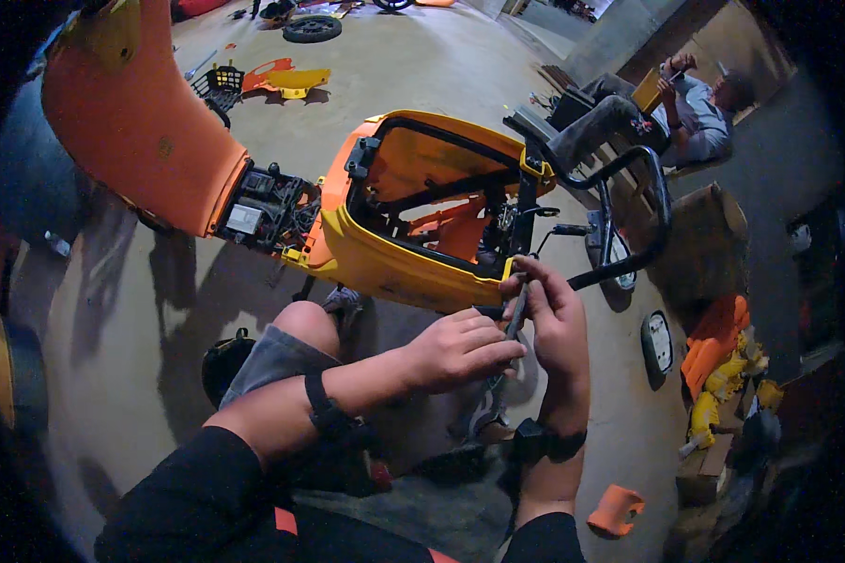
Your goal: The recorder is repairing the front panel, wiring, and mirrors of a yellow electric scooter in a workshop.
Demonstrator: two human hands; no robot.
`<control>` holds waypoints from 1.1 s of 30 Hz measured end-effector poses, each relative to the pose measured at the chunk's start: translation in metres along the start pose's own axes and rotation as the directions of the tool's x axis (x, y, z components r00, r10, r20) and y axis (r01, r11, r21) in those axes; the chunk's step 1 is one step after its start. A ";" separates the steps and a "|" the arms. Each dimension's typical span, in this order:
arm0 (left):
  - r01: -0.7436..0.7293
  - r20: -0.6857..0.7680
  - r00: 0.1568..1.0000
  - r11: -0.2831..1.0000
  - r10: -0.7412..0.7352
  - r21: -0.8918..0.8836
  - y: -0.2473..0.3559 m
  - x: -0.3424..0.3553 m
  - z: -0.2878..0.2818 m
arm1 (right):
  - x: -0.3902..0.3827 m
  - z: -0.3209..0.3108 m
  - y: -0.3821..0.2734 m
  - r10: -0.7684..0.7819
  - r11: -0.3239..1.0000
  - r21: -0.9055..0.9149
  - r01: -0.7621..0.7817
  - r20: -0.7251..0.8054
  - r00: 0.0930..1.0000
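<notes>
Both of my hands meet just in front of an orange-and-yellow scooter body (413, 281) whose seat opening is bare. Between them is a thin, dark grey bar-like piece (517, 314), held at a slant; its exact kind cannot be made out. My left hand (465, 349) is closed around its lower end, fingers curled. My right hand (556, 319) pinches the upper part between thumb and fingers. Just beyond my right hand, a black tubular rack (665, 211) sticks out from the scooter's rear. A shiny metal tool (486, 413) shows below my hands, partly hidden.
An orange front panel (150, 113) rises at left beside exposed wiring (268, 211). At the upper right another person (699, 117) sits holding a yellow piece (646, 92). Orange and yellow parts (715, 347) lie at right, an orange cover (616, 509) nearer. A wheel (312, 29) lies far back.
</notes>
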State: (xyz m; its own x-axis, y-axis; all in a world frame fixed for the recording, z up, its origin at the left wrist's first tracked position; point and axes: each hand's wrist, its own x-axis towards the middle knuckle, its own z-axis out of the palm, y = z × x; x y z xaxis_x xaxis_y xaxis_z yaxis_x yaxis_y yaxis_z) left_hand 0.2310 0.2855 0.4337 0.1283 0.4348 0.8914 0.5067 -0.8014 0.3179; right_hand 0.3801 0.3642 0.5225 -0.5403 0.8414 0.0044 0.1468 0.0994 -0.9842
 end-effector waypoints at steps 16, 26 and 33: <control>0.014 -0.087 0.996 0.999 -0.009 0.053 0.009 0.017 0.020 | -0.029 -0.016 0.056 -0.720 0.557 -0.674 0.484 -0.102 0.686; 0.429 -0.047 0.872 0.713 -0.488 0.554 -0.001 0.014 0.013 | -0.012 -0.014 0.042 -0.551 0.741 -0.550 0.384 -0.172 0.817; 0.410 0.004 0.873 0.738 -0.488 0.537 -0.006 0.011 0.007 | -0.012 -0.018 0.046 -0.524 0.777 -0.503 0.380 -0.180 0.833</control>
State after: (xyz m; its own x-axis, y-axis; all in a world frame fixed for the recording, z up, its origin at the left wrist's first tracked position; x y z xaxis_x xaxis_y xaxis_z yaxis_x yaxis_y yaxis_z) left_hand 0.2355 0.2980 0.4396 -0.1317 0.7722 0.6215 0.8838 -0.1926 0.4265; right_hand 0.4080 0.3682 0.4806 -0.3778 0.7442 0.5509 0.3255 0.6637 -0.6734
